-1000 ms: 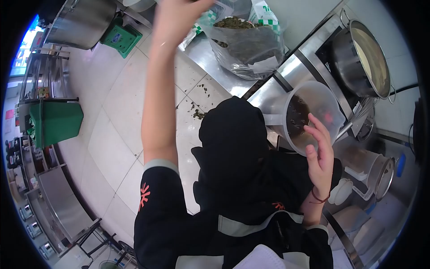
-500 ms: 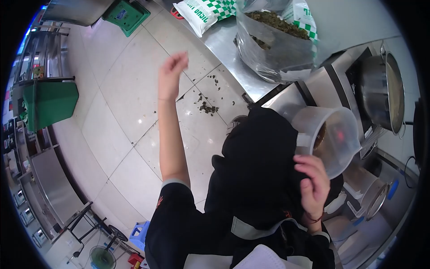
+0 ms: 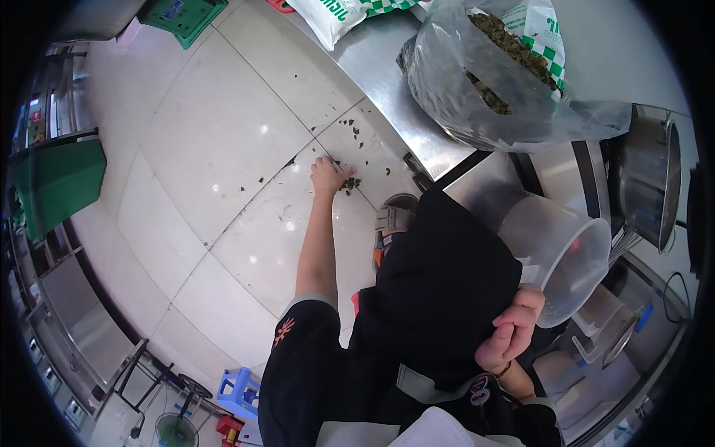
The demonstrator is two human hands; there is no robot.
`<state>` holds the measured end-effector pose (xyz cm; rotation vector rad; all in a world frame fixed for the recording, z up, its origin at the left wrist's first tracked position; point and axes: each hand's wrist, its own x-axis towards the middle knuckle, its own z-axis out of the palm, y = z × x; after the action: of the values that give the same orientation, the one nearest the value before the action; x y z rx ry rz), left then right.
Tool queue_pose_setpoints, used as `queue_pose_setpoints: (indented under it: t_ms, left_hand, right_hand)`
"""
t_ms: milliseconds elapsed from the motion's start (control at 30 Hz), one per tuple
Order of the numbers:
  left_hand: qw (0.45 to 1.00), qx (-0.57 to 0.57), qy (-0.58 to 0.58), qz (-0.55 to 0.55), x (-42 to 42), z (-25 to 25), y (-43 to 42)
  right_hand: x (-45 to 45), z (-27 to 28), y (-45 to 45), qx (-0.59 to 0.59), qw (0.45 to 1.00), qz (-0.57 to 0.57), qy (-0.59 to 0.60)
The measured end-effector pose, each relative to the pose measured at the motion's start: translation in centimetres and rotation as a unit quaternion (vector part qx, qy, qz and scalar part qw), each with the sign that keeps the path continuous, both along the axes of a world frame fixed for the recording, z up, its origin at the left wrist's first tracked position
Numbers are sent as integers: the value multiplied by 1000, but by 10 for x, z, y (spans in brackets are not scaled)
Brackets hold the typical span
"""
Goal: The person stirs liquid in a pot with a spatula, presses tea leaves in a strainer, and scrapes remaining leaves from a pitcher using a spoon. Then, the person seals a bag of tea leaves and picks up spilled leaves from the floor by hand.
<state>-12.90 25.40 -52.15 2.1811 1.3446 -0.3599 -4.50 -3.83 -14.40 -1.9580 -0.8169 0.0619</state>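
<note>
My left hand reaches down over the tiled floor, fingers apart, beside a small heap of dark leaf bits; nothing shows in it. More bits lie scattered above the heap. My right hand is closed in front of my body, with its fingers curled and nothing visible in them. It is at the edge of the black cloth, near a translucent plastic jug. On the steel counter, a clear plastic bag holds dark leaves and a green-and-white packet.
A sandalled foot stands below the counter corner. A steel pot is at the right, above a sink area with another jug. At the left are a green bin and a blue stool; a green scale is at the top.
My left hand has come down to the leaf bits on the floor. My right hand has moved lower and its fingers have curled closed. The view has shifted, bringing the foot into sight.
</note>
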Motion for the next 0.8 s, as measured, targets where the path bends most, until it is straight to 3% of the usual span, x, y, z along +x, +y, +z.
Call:
queue_pose_setpoints:
  t_ms: [133, 300, 500, 633, 733, 800]
  left_hand:
    - [999, -9, 34, -20, -5, 11, -32]
    - [993, 13, -112, 37, -13, -30, -57]
    - [988, 13, -129, 79, -11, -48, -60]
    - [971, -99, -132, 175, -5, -3, -40]
    - [917, -133, -321, 195, 1, 47, -17]
    - [879, -145, -416, 183, 19, 115, -6]
  right_hand:
    - [1, -6, -4, 13, 1000, 11, -2]
    - [-1, -9, -8, 46, 999, 13, 3]
    - [1, -4, -7, 34, 999, 2, -3]
    - [-1, -5, -7, 44, 999, -16, 2]
    - [-2, -5, -8, 55, 998, -17, 11]
    - [-2, -5, -9, 57, 998, -12, 24]
